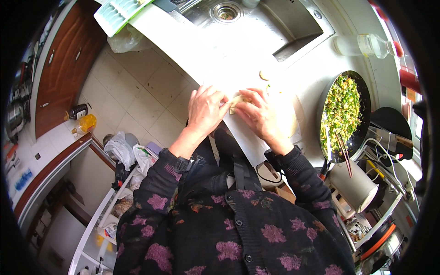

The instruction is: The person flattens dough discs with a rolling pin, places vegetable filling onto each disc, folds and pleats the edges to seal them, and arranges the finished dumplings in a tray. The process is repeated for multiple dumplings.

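Note:
A piece of pale dough [237, 101] is pinched between my two hands above the near edge of the white counter. My left hand [208, 108] grips its left end with thumb and fingertips. The fingers of my right hand [256, 111] hold its right side; whatever lies inside the dough is hidden. A small round of dough [264, 75] lies on the counter just beyond my right hand, with bits of chopped filling near it. To the right stands a dark pan [366, 99] of chopped green and yellow filling [342, 113], chopsticks [343, 151] resting in it.
A steel sink [292, 20] is set into the counter ahead. A clear plastic bottle [369, 45] lies at the right, beyond the pan. A light green-edged tray [118, 13] sits at the upper left. A cleaver [385, 135] and a white pitcher [357, 189] are at the right.

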A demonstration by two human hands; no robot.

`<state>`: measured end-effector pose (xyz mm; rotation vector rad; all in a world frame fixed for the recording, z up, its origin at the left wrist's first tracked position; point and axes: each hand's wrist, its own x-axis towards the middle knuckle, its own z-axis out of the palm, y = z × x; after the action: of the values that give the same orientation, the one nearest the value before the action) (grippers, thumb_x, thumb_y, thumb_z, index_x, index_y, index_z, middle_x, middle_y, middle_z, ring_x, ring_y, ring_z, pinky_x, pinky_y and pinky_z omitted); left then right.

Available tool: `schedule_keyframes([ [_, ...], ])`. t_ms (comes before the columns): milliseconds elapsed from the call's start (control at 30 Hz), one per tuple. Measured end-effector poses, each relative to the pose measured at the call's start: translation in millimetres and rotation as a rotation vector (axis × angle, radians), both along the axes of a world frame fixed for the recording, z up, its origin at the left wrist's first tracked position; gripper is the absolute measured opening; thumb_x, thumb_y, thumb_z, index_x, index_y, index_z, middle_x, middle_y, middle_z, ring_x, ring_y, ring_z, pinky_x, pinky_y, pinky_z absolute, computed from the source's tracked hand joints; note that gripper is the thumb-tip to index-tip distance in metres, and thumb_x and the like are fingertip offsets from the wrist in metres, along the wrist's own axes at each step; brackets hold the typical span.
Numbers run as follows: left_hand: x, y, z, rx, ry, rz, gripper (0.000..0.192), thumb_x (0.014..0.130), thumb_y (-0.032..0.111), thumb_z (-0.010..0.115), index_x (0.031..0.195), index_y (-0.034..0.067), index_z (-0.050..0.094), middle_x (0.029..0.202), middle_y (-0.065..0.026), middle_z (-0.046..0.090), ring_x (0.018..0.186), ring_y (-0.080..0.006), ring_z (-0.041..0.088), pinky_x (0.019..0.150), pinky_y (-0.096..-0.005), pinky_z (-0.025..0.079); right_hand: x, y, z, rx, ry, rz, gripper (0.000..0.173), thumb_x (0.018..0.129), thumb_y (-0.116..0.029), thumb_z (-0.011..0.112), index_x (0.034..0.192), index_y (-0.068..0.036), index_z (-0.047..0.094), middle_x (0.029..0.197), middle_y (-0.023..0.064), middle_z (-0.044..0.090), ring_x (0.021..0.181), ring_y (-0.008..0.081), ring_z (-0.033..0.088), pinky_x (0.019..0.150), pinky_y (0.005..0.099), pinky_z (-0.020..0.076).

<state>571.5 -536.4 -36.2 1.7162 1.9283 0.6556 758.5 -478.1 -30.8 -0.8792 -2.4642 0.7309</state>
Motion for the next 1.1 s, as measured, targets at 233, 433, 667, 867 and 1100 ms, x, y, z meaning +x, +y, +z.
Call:
schedule_keyframes([
  [233, -3.3, 1.2, -1.7, -0.049, -0.052, 0.000, 0.010, 0.078, 0.019, 0.078, 0.079, 0.012, 0.072, 0.079, -0.0038, 0.065, 0.090, -0.0262, 0.061, 0.080, -0.0409, 0.046, -4.9, -0.2, -0.6, 0.023, -0.010, -0.027, 0.018, 0.074, -0.010, 0.079, 0.090, -0.008, 0.071, 0.119, 0.0082, 0.063, 0.117, 0.0294, 0.056, 0.096, 0.0447, 0.0458],
  [433, 4.4, -3.9, -0.2, -0.022, -0.026, 0.062, 0.014, 0.077, 0.022, 0.079, 0.077, 0.012, 0.070, 0.079, -0.0025, 0.064, 0.093, -0.0252, 0.060, 0.082, -0.0411, 0.044, -0.8, -4.1, 0.0, -0.008, 0.006, -0.029, 0.021, 0.076, -0.002, 0.076, 0.096, -0.008, 0.072, 0.121, 0.0106, 0.064, 0.119, 0.0332, 0.056, 0.098, 0.0474, 0.0458],
  [667, 9.9, -2.8, 4.4, -0.073, 0.028, 0.065, 0.019, 0.076, 0.025, 0.081, 0.077, 0.012, 0.068, 0.087, -0.0032, 0.067, 0.097, -0.0262, 0.059, 0.082, -0.0415, 0.041, 21.1, -5.3, 9.4, -0.094, 0.131, -0.232, 0.031, 0.079, 0.003, 0.070, 0.108, -0.008, 0.071, 0.121, 0.0126, 0.065, 0.115, 0.0343, 0.058, 0.095, 0.0428, 0.0477],
  [867, 10.5, -3.2, 1.6, -0.061, 0.035, 0.061, 0.018, 0.076, 0.023, 0.080, 0.079, 0.010, 0.067, 0.087, -0.0042, 0.066, 0.096, -0.0267, 0.060, 0.081, -0.0417, 0.042, 15.0, -29.0, 3.1, 0.109, 0.030, -0.092, 0.030, 0.071, -0.004, 0.074, 0.099, -0.014, 0.073, 0.085, 0.0025, 0.057, 0.082, 0.0216, 0.057, 0.069, 0.0357, 0.0451],
  [1100, -18.0, 1.8, 1.2, 0.099, -0.108, -0.248, 0.009, 0.080, 0.012, 0.076, 0.085, 0.008, 0.069, 0.084, -0.0041, 0.064, 0.088, -0.0265, 0.061, 0.078, -0.0393, 0.048, -4.2, -46.8, -15.9, 0.185, 0.011, -0.221, 0.022, 0.071, -0.009, 0.073, 0.092, -0.014, 0.073, 0.079, 0.0001, 0.055, 0.075, 0.0196, 0.056, 0.063, 0.0348, 0.0470],
])
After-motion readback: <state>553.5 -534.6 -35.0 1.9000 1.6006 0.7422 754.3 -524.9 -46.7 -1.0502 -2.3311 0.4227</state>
